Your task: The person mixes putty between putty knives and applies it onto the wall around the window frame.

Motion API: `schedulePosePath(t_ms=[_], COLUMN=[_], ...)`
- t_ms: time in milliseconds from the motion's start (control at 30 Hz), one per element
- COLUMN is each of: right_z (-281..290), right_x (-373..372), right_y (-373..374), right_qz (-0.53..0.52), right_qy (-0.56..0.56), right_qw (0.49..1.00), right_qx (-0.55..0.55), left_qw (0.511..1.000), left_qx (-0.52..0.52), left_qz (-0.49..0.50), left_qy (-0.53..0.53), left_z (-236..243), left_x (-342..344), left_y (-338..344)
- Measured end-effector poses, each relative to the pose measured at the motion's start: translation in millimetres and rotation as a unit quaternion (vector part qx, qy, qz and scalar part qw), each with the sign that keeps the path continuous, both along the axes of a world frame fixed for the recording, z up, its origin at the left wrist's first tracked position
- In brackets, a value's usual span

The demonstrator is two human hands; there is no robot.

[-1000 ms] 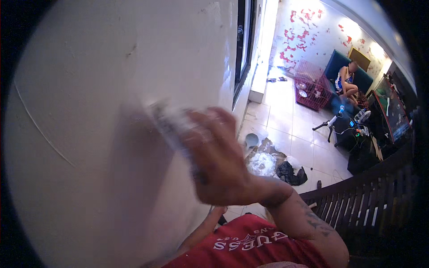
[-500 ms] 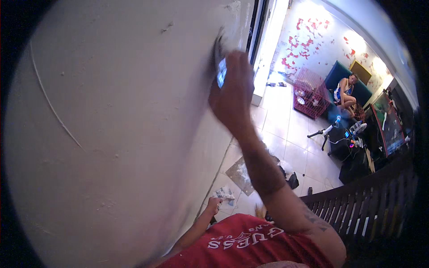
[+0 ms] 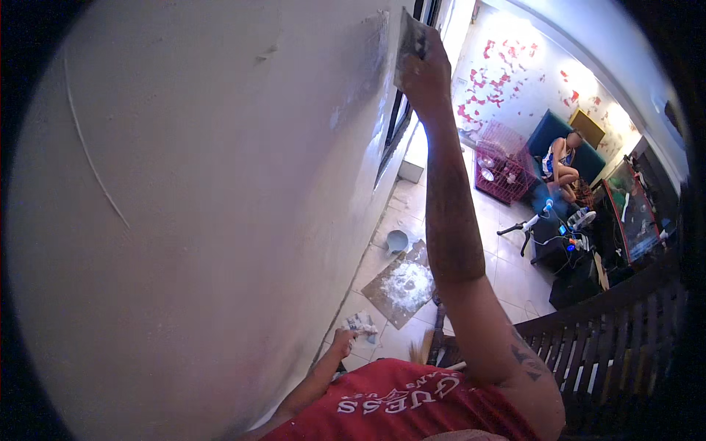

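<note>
My right hand (image 3: pixel 428 79) is raised high at the far edge of a pale wall (image 3: pixel 198 184), closed on a flat grey putty scraper (image 3: pixel 407 40). The blade stands along the dark window or door frame; I cannot tell whether it touches the wall. Fresh white smears (image 3: pixel 375 44) mark the plaster beside it. Low down near the wall, my left hand (image 3: pixel 341 343) is closed round a putty knife (image 3: pixel 359 324) with white putty on its broad blade. Its handle is mostly hidden by my fingers.
On the tiled floor lie a board (image 3: pixel 386 300) with white powder and a grey-blue bucket (image 3: pixel 397 241). A dark slatted railing (image 3: pixel 596 345) runs along the right. Farther off are a pink wire cage (image 3: pixel 504 176), a seated person (image 3: pixel 562 162) and a black tripod (image 3: pixel 526 229).
My right hand has moved up and right with the scraper, off the wall face to the frame edge. The bucket and powdered board have come into clearer view. My left hand still holds its putty knife.
</note>
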State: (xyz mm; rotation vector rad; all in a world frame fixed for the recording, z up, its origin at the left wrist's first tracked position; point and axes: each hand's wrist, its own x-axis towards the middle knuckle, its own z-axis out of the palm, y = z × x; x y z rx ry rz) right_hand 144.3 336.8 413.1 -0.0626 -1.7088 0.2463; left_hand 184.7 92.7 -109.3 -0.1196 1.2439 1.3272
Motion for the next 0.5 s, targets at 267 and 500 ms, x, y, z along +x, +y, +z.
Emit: schedulePosePath(t_ms=[267,500], right_z=[-5,-34], right_x=[-25,23], right_y=[-88,-192], right_qz=[-0.143,0.102], right_qy=[-0.034,-0.048], right_qw=[0.989,0.991], right_qx=[-0.010,0.070], left_qw=[0.897,0.852], left_qx=[0.138,0.097], left_qz=[-0.239,-0.268], left_qy=[0.345,0.439], left_z=[-29,-91], left_x=[-10,-10], left_y=[-20,0])
